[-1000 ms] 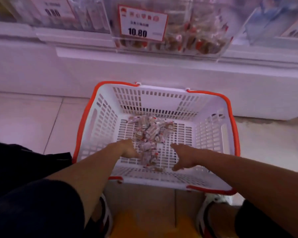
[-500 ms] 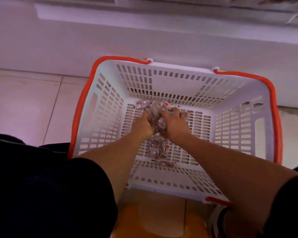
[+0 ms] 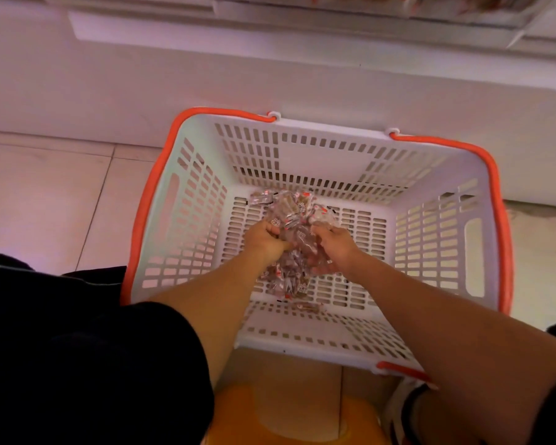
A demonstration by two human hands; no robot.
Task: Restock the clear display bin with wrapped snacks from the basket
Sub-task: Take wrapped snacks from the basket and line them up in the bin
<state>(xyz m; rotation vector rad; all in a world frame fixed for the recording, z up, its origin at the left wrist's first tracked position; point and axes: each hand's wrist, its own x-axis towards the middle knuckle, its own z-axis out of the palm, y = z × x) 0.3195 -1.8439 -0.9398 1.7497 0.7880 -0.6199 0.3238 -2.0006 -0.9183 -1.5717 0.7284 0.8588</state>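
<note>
A white slotted basket (image 3: 187,200) with an orange rim stands on the floor below me. On its bottom lies a heap of clear-wrapped snacks (image 3: 291,213) with red printing. My left hand (image 3: 265,239) and my right hand (image 3: 333,248) are both down in the basket, curled around a bunch of the snacks held between them. More snacks lie loose under my wrists near the front wall. Only a blurred strip of the clear display bin (image 3: 430,4) shows at the top edge.
A white shelf base (image 3: 270,69) runs across behind the basket. Pale floor tiles (image 3: 45,194) lie to the left. An orange stool (image 3: 286,422) sits under me, and a shoe (image 3: 405,409) shows at the lower right.
My hands went from spread apart over the heap to pressed together around a bunch of snacks. The view dropped, so the bin and its price tag slid out at the top.
</note>
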